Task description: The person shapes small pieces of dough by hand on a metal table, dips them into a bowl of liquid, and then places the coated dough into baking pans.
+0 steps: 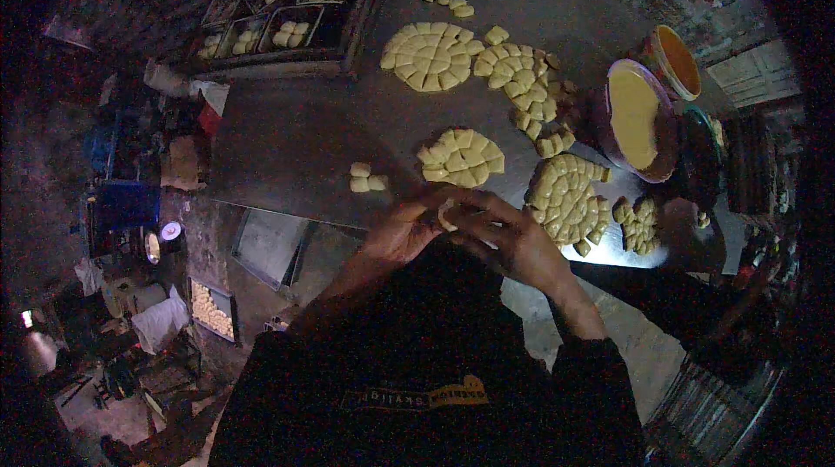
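Observation:
Close to my chest, at the near edge of the table, my left hand [402, 234] and my right hand [515, 239] meet with bent fingers around a small pale piece of dough [447, 216]. The fingers partly cover the piece. Just beyond them lies a round of dough [461, 158] cut into chunks. A few loose dough pieces [367, 180] sit to its left. To the right of my right hand spreads a larger, shinier cluster of cut dough [565, 197], with a smaller cluster [639, 225] beside it.
Farther back are another cut dough round [428, 56] and scattered pieces [517, 76]. A purple tub [673, 141] of yellow contents and an orange bucket [678, 63] stand right. Pans of dough balls [293, 32] fill a tray far left. Metal trays [270, 245] lie near left.

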`<state>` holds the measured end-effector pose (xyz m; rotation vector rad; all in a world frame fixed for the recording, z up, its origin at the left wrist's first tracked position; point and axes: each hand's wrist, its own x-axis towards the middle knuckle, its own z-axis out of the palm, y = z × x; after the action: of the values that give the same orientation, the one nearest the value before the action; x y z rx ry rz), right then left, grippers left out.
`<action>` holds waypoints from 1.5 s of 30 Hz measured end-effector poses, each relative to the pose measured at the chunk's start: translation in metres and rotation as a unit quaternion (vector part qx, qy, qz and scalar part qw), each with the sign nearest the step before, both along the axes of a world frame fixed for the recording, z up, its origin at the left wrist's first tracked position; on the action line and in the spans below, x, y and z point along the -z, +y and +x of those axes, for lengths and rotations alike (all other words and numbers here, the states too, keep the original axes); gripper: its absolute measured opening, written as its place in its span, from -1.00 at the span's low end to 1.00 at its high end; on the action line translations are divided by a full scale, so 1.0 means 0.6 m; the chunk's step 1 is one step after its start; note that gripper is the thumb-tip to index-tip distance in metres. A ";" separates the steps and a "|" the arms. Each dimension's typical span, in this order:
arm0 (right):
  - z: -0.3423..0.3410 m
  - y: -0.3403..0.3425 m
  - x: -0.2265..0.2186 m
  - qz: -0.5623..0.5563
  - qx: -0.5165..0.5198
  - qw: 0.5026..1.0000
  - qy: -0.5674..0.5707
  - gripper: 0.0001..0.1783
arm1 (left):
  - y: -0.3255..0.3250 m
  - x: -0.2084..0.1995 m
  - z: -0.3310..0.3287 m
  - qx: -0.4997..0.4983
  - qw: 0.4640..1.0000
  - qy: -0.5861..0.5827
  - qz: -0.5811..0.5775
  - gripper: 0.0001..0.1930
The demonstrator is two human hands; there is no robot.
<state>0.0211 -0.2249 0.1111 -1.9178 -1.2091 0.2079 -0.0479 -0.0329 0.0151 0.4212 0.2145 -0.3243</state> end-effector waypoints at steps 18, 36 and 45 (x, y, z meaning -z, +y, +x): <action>-0.052 0.104 0.029 -0.030 0.151 0.987 0.045 -0.59 | 0.100 -0.079 -0.038 -0.037 0.936 0.004 0.350 -0.79; -0.054 0.115 0.077 -0.114 0.135 0.974 0.143 -0.70 | 0.129 -0.022 -0.039 0.125 0.822 -0.117 0.543 -0.67; -0.065 0.177 0.151 0.002 -0.036 0.999 0.030 -0.59 | 0.137 0.166 -0.126 -0.091 0.665 -0.087 0.736 -0.62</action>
<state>-0.0179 -0.1185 0.0207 -1.8528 -1.2383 0.2998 -0.1235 0.0495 -0.0848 2.0434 0.2973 0.1845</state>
